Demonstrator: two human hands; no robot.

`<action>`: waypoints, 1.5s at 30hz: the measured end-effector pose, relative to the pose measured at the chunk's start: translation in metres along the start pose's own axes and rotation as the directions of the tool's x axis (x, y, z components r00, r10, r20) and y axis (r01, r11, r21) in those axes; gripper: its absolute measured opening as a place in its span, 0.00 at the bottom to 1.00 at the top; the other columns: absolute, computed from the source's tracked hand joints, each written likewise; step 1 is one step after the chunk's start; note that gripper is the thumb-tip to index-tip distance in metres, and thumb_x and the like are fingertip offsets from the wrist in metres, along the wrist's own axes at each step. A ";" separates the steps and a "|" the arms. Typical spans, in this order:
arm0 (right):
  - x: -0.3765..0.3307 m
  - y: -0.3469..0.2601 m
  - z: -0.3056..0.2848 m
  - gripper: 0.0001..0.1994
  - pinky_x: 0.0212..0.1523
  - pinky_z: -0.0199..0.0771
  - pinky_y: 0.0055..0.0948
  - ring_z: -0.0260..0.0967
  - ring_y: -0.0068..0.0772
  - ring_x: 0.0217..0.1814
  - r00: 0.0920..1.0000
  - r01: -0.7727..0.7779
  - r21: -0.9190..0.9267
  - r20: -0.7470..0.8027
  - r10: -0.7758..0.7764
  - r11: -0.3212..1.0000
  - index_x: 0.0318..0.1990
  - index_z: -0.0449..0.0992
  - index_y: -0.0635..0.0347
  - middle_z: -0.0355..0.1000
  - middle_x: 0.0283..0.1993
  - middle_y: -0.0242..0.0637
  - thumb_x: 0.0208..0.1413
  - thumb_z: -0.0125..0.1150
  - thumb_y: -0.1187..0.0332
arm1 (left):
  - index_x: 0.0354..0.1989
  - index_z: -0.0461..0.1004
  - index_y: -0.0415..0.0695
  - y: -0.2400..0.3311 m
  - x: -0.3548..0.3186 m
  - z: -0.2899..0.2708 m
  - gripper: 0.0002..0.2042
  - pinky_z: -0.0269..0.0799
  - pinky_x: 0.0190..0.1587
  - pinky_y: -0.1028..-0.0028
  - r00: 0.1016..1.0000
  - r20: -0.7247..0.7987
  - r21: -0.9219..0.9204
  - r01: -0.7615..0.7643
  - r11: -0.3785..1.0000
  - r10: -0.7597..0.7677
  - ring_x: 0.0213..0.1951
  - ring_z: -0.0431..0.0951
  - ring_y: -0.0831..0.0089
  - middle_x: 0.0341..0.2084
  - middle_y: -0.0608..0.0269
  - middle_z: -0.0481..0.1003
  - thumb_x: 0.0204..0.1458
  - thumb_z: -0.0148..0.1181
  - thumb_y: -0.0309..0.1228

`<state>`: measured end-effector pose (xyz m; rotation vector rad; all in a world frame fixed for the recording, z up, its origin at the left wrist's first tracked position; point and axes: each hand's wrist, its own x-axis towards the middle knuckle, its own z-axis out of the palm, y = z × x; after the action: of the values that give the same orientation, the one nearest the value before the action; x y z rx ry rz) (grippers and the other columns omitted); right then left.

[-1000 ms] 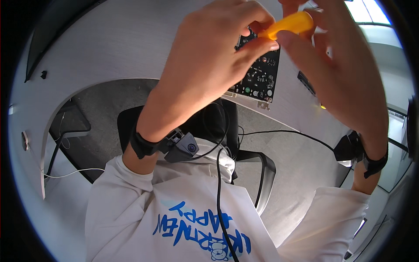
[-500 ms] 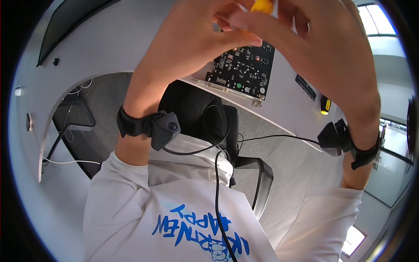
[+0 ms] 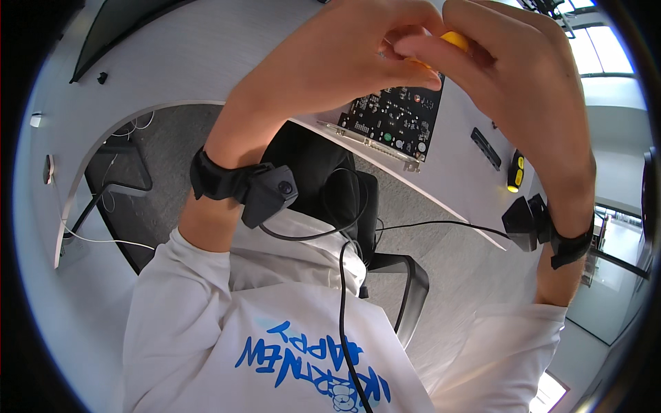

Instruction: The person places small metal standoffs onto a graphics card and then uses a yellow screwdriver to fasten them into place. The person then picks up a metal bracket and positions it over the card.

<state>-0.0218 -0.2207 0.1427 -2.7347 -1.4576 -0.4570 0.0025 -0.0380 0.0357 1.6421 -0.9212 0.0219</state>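
Above the white desk my two hands meet, fingers curled in toward each other. A small yellow object [image 3: 455, 40] shows between the fingers of my right hand [image 3: 513, 69], closed around it; most of it is hidden, so its kind does not show. My left hand [image 3: 351, 55] is closed too, its thumb bent inward beside the right fingertips. A bit of yellow shows near that thumb, but what the left fingers hold is covered. Beneath the hands lies a black circuit board [image 3: 396, 117] with a metal bracket [image 3: 375, 146] along its near edge, close to the desk's edge.
Right of the board, a slim black part [image 3: 486, 149] and a black-and-yellow handle [image 3: 516, 171] rest on the desk [image 3: 179, 62]. A dark screen [image 3: 117, 31] stands at the far left. A black chair [image 3: 306, 158] is below the desk edge. Black cables run from the wrist cameras [image 3: 272, 196].
The whole view has shifted a little, moving the desk and board right and down. Both hands stay together; the right fingers now cover more of the yellow object.
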 end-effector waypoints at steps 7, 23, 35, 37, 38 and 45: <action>0.004 -0.013 -0.005 0.09 0.24 0.70 0.34 0.73 0.40 0.23 0.993 -0.105 0.038 -0.054 0.107 0.994 0.37 0.76 0.66 0.74 0.27 0.40 0.56 0.72 0.73 | 0.57 0.74 0.39 -0.010 -0.001 -0.007 0.16 0.76 0.49 0.73 0.995 0.034 -0.074 0.099 0.992 -0.097 0.42 0.82 0.69 0.42 0.55 0.82 0.64 0.65 0.30; 0.010 -0.001 -0.015 0.14 0.21 0.64 0.34 0.70 0.37 0.20 0.947 -0.211 0.000 0.249 0.204 0.977 0.31 0.72 0.65 0.69 0.21 0.41 0.58 0.72 0.68 | 0.57 0.78 0.39 -0.020 0.003 -0.001 0.19 0.75 0.49 0.75 0.990 -0.001 0.024 0.139 0.990 -0.139 0.42 0.82 0.70 0.42 0.56 0.84 0.61 0.68 0.35; 0.002 0.012 -0.002 0.15 0.19 0.62 0.34 0.68 0.39 0.16 0.982 -0.114 -0.003 0.149 0.113 0.994 0.28 0.69 0.64 0.66 0.18 0.41 0.60 0.70 0.68 | 0.55 0.79 0.41 -0.021 0.001 -0.005 0.16 0.73 0.42 0.72 0.998 0.047 -0.039 -0.040 0.998 0.042 0.36 0.80 0.69 0.38 0.60 0.79 0.62 0.68 0.33; 0.003 0.011 -0.005 0.16 0.19 0.61 0.33 0.68 0.39 0.16 0.978 -0.108 0.012 0.182 0.104 0.994 0.27 0.69 0.64 0.66 0.17 0.41 0.60 0.70 0.67 | 0.54 0.79 0.41 -0.023 0.003 -0.003 0.15 0.71 0.40 0.70 0.991 0.042 0.046 -0.133 0.990 0.131 0.35 0.78 0.69 0.35 0.61 0.77 0.62 0.68 0.33; 0.004 0.009 -0.007 0.17 0.19 0.61 0.33 0.68 0.39 0.16 0.974 -0.112 0.012 0.200 0.107 0.994 0.27 0.69 0.64 0.66 0.17 0.41 0.61 0.70 0.66 | 0.54 0.79 0.41 -0.025 0.003 -0.004 0.15 0.70 0.39 0.69 0.989 0.039 0.052 -0.146 0.988 0.144 0.34 0.77 0.69 0.35 0.61 0.77 0.62 0.67 0.33; 0.009 0.002 -0.003 0.10 0.22 0.65 0.33 0.71 0.37 0.21 0.968 -0.239 0.197 0.120 0.219 0.951 0.39 0.73 0.65 0.71 0.25 0.42 0.60 0.69 0.70 | 0.54 0.79 0.42 -0.033 0.000 -0.007 0.13 0.71 0.40 0.70 0.996 0.018 0.048 -0.084 0.995 0.083 0.36 0.79 0.65 0.36 0.59 0.78 0.65 0.63 0.33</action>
<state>-0.0161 -0.2147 0.1479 -2.7393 -1.1097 -0.1548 0.0246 -0.0324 0.0107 1.6500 -1.0088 0.0894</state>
